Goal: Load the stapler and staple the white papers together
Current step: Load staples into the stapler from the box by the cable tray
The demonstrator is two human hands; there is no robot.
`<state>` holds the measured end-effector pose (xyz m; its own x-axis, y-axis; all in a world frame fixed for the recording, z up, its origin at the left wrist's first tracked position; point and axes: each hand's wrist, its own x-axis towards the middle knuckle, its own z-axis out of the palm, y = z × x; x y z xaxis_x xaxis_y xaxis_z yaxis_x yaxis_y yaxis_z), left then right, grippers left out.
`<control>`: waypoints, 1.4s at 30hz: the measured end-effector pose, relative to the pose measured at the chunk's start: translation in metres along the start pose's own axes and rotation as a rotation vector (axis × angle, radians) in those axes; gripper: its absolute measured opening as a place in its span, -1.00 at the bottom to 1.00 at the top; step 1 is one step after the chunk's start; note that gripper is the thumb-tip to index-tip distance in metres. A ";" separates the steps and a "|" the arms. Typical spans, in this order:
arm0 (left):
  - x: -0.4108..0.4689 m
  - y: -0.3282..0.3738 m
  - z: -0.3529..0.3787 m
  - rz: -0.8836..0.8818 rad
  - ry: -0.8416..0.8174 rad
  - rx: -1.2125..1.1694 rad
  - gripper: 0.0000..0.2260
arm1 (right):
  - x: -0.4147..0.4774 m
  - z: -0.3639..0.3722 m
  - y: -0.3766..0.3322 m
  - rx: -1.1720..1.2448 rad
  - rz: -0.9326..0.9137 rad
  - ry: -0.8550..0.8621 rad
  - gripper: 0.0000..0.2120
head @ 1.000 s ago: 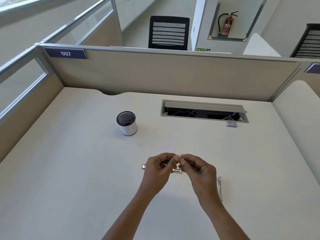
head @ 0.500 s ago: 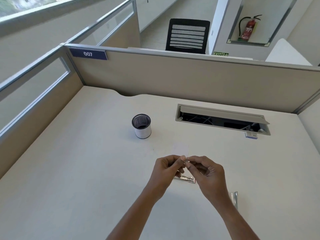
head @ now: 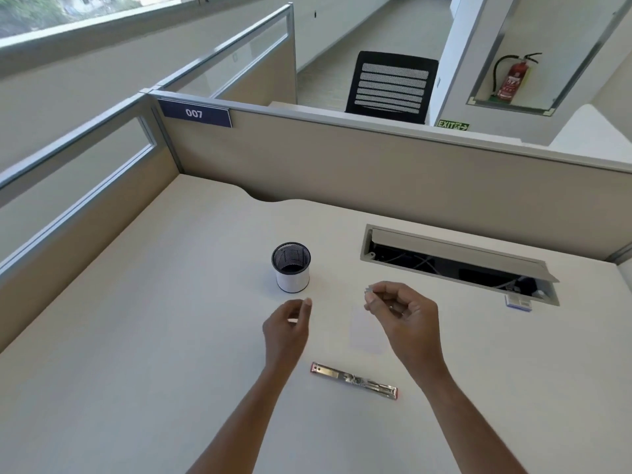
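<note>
The metal stapler [head: 354, 380] lies opened out flat on the desk, near me and between my two forearms. A small sheet of white paper [head: 364, 333] rests flat just beyond it, partly under my right hand. My right hand [head: 402, 311] hovers over the paper and pinches a short grey strip of staples [head: 369, 290] at its fingertips. My left hand [head: 286, 328] is held above the desk left of the paper, fingers loosely curled. Whether it holds anything small is unclear.
A white mesh pen cup [head: 291, 270] stands just beyond my left hand. An open cable hatch [head: 458, 265] is cut into the desk at the back right, with a small blue and white box [head: 518, 301] at its right end. Beige partition walls [head: 376, 172] close the back and left.
My hands were pinched together over the stapler and have now drawn apart, the left going left and the right going right. The camera has also swung left.
</note>
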<state>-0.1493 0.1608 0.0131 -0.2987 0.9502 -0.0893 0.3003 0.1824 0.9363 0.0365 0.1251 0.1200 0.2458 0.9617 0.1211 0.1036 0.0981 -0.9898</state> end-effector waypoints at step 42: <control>0.028 -0.079 0.015 0.154 -0.081 0.698 -0.35 | 0.086 0.059 0.074 -0.361 -0.092 -0.005 -0.91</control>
<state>-0.1678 0.1773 -0.0681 -0.1461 0.9890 -0.0238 0.8509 0.1379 0.5070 0.0081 0.2307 0.0524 0.2155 0.9544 0.2067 0.4582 0.0881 -0.8845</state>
